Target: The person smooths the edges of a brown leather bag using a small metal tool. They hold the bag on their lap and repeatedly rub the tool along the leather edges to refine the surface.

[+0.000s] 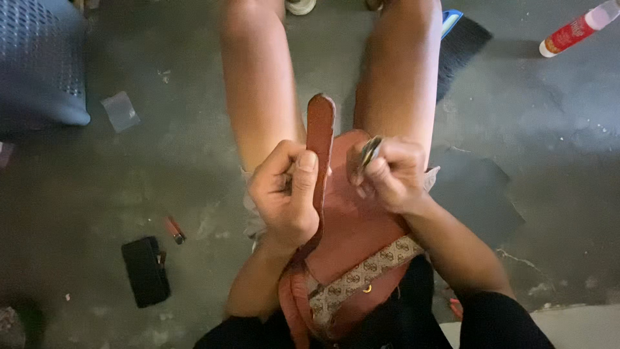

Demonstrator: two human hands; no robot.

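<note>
Leather strap (320,139), reddish brown with a rounded end, stands up between the seated person's knees, gripped by the left hand (284,194) with fingers curled tight around it and the thumb pressed flat along its face. The strap runs down to a reddish-brown bag (352,226) resting in the lap, trimmed with a beige patterned band (361,274). Just beside the strap, the right hand (391,174) has its fingers pinched together on a small metal piece (369,152); what kind of tool it is I cannot tell. On the concrete floor (194,161) to the left lie a black pouch (146,270) and a small orange lighter (174,230). Farther off, a red and white bottle (577,29) lies near a black brush (462,45).
</note>
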